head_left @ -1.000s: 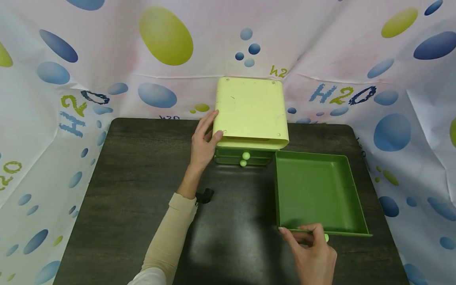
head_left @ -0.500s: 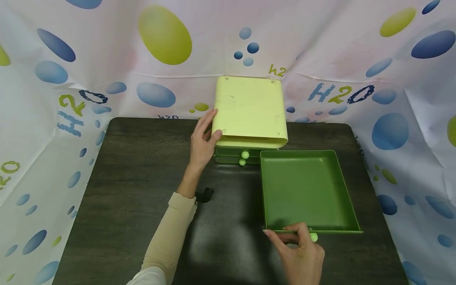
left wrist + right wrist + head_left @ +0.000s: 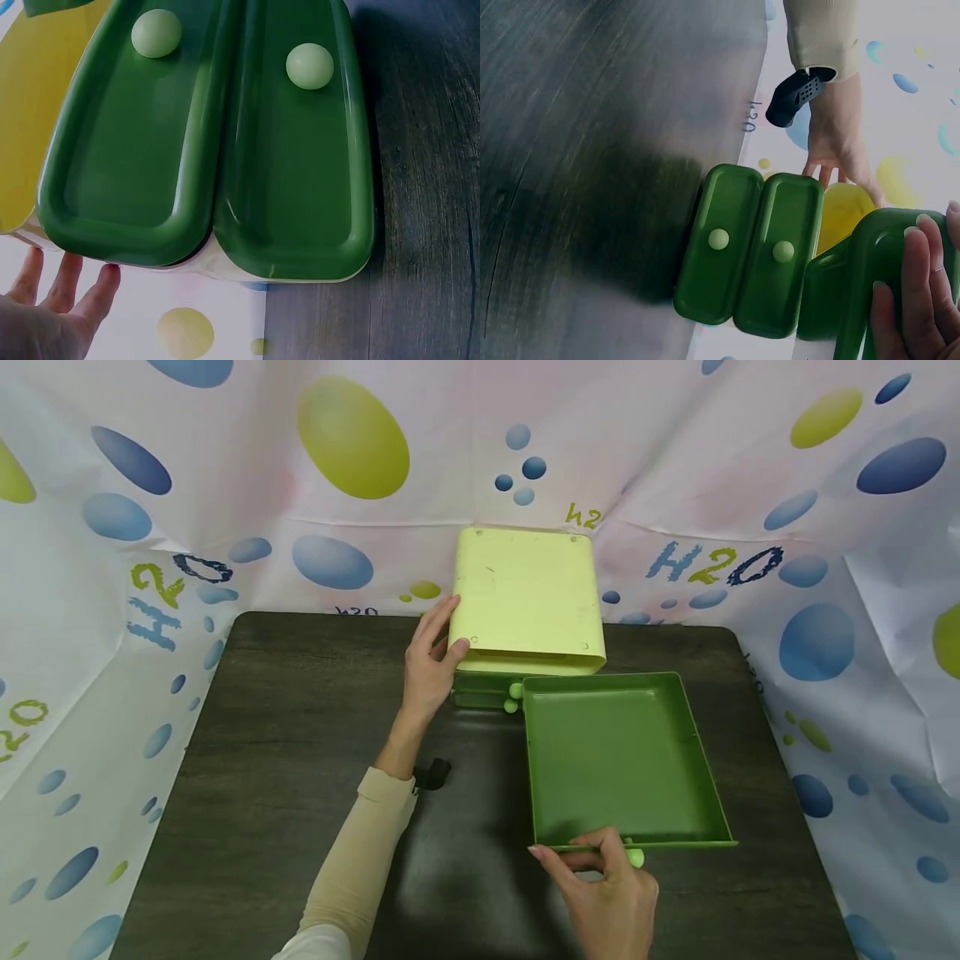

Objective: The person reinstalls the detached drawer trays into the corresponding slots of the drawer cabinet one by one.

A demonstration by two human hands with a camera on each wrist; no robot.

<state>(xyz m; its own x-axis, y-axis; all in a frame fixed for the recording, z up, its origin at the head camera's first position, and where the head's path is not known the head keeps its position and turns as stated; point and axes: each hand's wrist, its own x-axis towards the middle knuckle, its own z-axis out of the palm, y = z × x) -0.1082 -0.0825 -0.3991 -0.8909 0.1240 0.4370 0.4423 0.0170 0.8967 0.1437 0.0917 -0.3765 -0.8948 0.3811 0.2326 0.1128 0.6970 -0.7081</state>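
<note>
A pale yellow drawer cabinet (image 3: 528, 589) stands at the table's back, its top slot an empty opening. Below that sit two green drawers, upper (image 3: 135, 150) and lower (image 3: 300, 165), both pushed in, each with a round pale knob. My left hand (image 3: 429, 675) rests against the cabinet's left side, fingers extended and thumb at the front edge. A removed green drawer (image 3: 615, 760), with nothing in it, is held by my right hand (image 3: 611, 893) at its front panel, left of its knob (image 3: 636, 857). The drawer's back edge overlaps the cabinet's lower front right in the head view.
The dark wooden table (image 3: 277, 760) extends to both sides and in front. A printed cloth (image 3: 225, 443) with blue and green spots hangs behind and at the sides. A black wrist device (image 3: 432, 774) sits at my left cuff.
My right hand has moved left with the green drawer, which now covers more of the lower drawers' front and hides their right part. My left hand stays on the cabinet.
</note>
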